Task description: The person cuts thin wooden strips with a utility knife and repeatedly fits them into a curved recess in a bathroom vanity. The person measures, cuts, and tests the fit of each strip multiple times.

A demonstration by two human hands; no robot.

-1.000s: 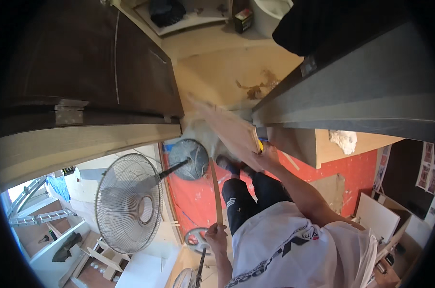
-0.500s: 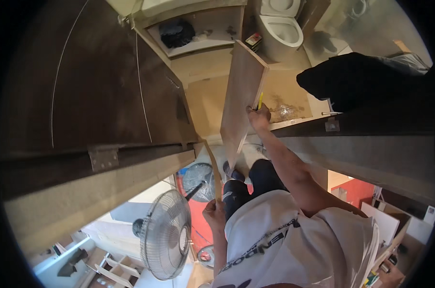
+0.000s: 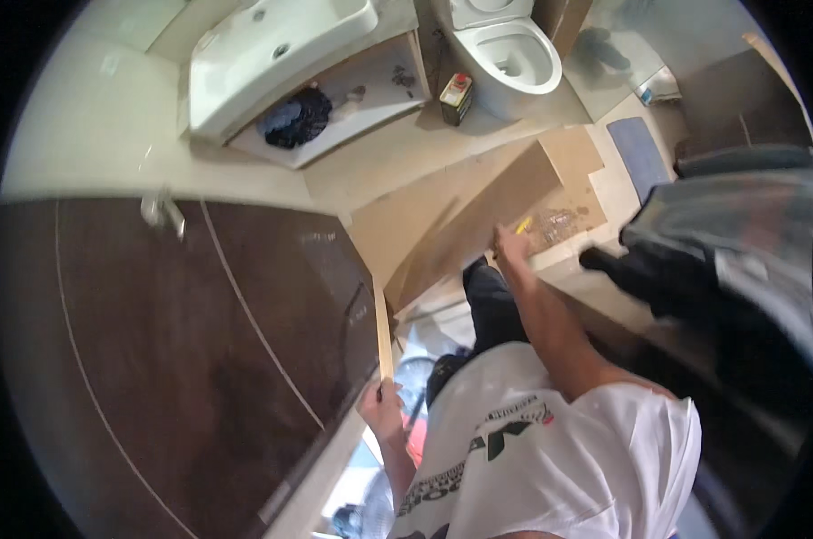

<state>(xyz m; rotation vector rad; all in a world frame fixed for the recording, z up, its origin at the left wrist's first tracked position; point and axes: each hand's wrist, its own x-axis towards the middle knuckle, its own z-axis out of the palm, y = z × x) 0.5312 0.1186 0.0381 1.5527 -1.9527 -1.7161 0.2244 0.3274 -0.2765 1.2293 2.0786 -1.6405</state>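
We see a thin brown board (image 3: 478,220) standing on its long edge on the pale floor, tilted and running from near our legs toward the toilet, its light narrow end facing us. Against its upper edge sits a small yellow pencil (image 3: 523,225), its tip pointing outward.

You are in a home bathroom under fit-out: a white toilet (image 3: 505,49), a white washbasin (image 3: 272,45) over an open shelf (image 3: 352,99), a dark wooden door (image 3: 155,359) and cardboard sheets (image 3: 478,207) covering the floor.
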